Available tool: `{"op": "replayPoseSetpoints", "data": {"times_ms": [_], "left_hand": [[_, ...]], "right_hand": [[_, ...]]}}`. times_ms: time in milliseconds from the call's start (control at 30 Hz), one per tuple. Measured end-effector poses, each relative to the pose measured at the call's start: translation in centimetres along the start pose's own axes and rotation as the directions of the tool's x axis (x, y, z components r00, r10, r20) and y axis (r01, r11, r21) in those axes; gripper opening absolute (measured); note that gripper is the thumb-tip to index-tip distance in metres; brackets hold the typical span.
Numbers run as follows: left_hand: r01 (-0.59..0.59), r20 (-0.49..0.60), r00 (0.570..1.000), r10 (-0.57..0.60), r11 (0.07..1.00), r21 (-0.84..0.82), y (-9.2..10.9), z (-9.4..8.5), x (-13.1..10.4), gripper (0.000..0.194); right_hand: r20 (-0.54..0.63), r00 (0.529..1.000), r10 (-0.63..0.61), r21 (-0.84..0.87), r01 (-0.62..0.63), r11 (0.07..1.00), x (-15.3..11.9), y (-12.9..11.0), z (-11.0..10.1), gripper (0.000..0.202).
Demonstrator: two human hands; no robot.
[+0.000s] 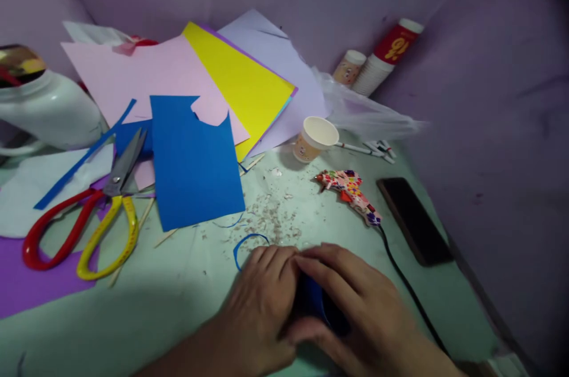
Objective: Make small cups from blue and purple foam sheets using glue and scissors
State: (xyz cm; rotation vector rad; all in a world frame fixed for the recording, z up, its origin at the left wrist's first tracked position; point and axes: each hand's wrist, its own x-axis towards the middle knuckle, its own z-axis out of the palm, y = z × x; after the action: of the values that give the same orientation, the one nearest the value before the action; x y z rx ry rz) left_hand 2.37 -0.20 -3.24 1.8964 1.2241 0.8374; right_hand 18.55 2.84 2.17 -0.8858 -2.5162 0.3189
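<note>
Near the front edge of the table, my left hand (267, 300) and my right hand (360, 294) are closed around a curved piece of blue paper (313, 297). Much of the blue paper is hidden by my fingers and palms, and its inner side is dark. The thumb and fingers of my right hand wrap its right side; my left hand presses from the left. Just beyond my left fingers lies a thin curled blue paper strip (242, 243). A floral hot glue gun (349, 190) rests beyond my right hand, its black cord trailing forward.
Large scissors (116, 184) with red and yellow handles lie at left, beside a blue sheet (193, 169). A paper cup (316, 137) stands behind paper scraps. At right lies a phone (413, 220). Stacked cups (384, 60) lean by the wall; a white jug (62, 107) is at far left.
</note>
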Motion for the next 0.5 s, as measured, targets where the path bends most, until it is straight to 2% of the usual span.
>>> {"op": "replayPoseSetpoints", "data": {"times_ms": [100, 167, 367, 500], "left_hand": [[-0.012, 0.049, 0.999, 0.010, 0.999, 0.033, 0.13, -0.29, 0.25, 0.027], [-0.009, 0.062, 0.998, 0.006, 0.999, 0.039, 0.20, -0.43, 0.38, 0.027], [-0.038, 0.077, 0.996, 0.037, 0.999, 0.011, -0.05, -0.61, 0.39, 0.035], [-0.044, 0.044, 0.998, 0.041, 0.998, 0.054, -0.59, 0.13, 0.34, 0.035]], "right_hand": [[-0.017, 0.999, 0.046, 0.043, -0.046, 0.998, -0.16, 0.03, 0.85, 0.031], [-0.009, 0.997, 0.074, 0.034, -0.074, 0.997, -0.20, 0.03, 1.00, 0.026], [0.014, 0.998, 0.054, 0.004, -0.054, 0.999, 0.33, -0.10, 0.86, 0.021], [0.035, 0.997, 0.069, 0.019, -0.070, 0.997, 0.43, 0.06, 0.68, 0.023]]}}
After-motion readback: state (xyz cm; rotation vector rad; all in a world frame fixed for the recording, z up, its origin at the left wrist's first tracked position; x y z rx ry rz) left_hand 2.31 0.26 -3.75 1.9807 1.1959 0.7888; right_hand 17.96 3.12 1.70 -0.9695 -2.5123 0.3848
